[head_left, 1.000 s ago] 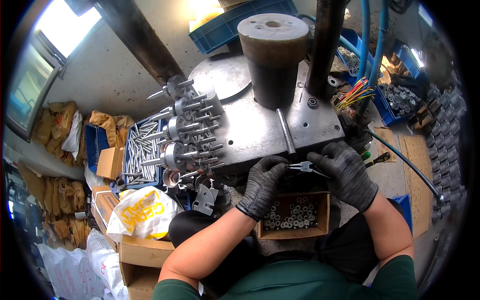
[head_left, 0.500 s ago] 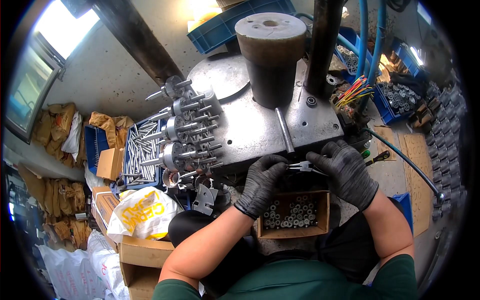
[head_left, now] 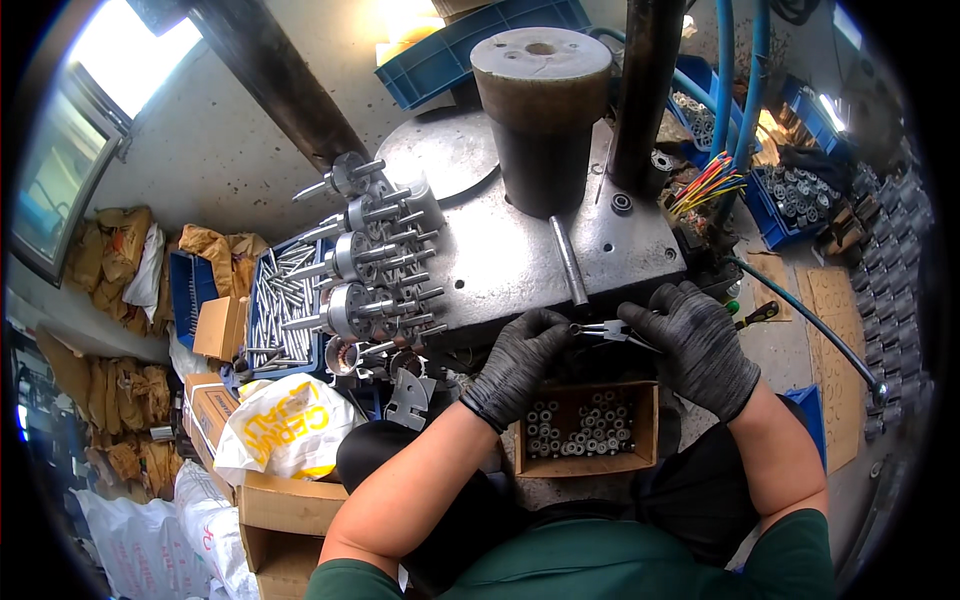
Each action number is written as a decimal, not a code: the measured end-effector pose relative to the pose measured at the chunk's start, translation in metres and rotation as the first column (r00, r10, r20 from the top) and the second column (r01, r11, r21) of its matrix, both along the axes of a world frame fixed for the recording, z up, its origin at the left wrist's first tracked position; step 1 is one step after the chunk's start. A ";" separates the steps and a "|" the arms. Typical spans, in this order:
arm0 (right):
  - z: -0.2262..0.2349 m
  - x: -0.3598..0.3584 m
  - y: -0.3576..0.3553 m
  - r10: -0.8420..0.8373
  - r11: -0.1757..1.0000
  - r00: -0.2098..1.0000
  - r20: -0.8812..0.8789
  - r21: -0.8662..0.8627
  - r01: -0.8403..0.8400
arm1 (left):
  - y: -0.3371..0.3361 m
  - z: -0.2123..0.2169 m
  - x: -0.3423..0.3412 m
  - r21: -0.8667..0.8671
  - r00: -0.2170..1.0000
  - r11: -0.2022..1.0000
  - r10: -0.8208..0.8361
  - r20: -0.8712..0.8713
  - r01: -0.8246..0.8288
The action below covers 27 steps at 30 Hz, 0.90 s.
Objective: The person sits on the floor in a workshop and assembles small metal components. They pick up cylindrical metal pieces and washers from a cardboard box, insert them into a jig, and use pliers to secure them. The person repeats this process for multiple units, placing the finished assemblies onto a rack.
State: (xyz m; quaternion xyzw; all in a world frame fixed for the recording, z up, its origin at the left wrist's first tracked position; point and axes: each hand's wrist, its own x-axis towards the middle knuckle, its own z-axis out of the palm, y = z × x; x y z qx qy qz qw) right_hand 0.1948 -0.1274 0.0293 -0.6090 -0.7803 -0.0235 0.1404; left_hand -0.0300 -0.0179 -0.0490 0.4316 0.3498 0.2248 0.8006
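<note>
My right hand, in a dark grey knitted glove, is closed around a pair of pliers with slim metal jaws pointing left. At the jaw tips is a small dark ring. Beside it my left hand, gloved alike, has thumb and fingers pinched together; whatever lies between them is too small to make out. Both hands are in front of the press table's near edge. Below them a cardboard box holds many small round metal bearings.
A steel press table bears a thick cylinder, a loose rod and a bearing. Shafts with round rotors stand at its left, beside a blue bin of rods. A green-handled tool lies right.
My left hand has drawn slightly left from the plier tips, so the small ring there shows. My right hand, with the pliers, has shifted a little to the right.
</note>
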 end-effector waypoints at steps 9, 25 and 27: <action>0.004 -0.006 0.000 0.017 0.999 1.000 0.007 0.030 -0.017 | 0.000 -0.002 -0.001 0.023 0.997 0.999 0.028 -0.077 -0.026; 0.015 -0.040 0.004 0.040 0.988 0.965 0.258 -0.156 0.001 | 0.000 -0.042 0.011 -0.016 0.929 0.965 0.248 -0.273 -0.262; 0.016 -0.041 0.003 0.047 0.982 0.958 0.282 -0.191 0.008 | -0.001 -0.039 0.014 -0.037 0.918 0.956 0.267 -0.294 -0.290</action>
